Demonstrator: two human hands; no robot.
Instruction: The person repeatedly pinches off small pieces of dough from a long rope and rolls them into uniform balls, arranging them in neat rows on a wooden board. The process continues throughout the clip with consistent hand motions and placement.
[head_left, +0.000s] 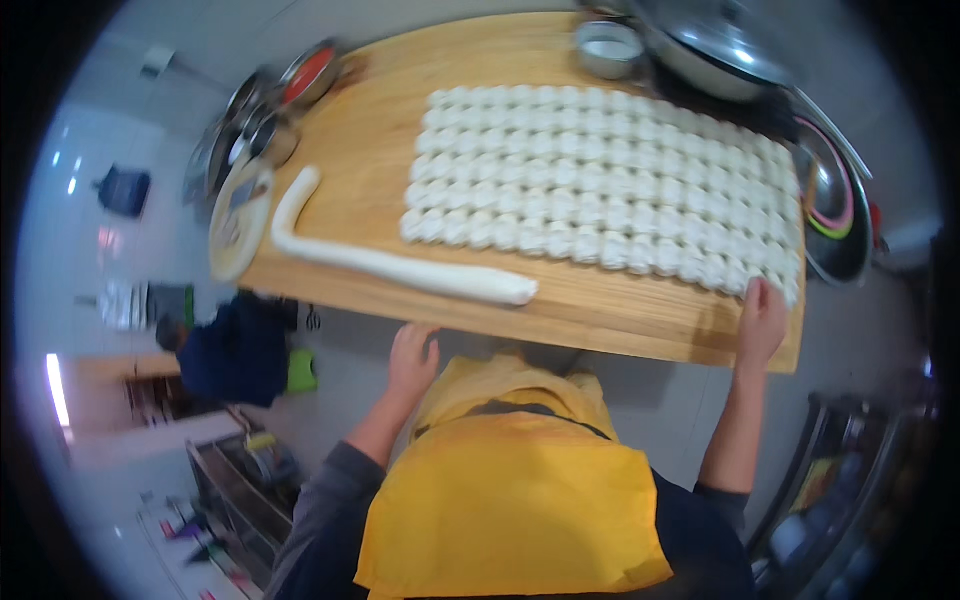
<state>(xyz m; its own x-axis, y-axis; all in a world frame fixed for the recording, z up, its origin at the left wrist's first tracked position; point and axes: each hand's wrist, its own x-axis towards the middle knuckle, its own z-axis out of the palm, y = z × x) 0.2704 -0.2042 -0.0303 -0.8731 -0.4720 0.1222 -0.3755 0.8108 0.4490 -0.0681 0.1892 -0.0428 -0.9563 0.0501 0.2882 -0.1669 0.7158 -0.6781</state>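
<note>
On the wooden work table lie rows of small white dough pieces, set close together. My right hand reaches the near right corner of these rows. Its fingertips are together at a dough piece there; whether they grip it is hidden. My left hand hangs just off the table's near edge, holding nothing, with thumb and fingers apart. Farther left on the wood, a long dough rope bends upward at its left end. Its blunt right end lies beyond my left hand.
At the left edge sits a pale oval board with a flat blade on it. Metal bowls stand behind it. A white bowl and a lidded pan are at the back right. Lower left, a person in dark clothes bends down.
</note>
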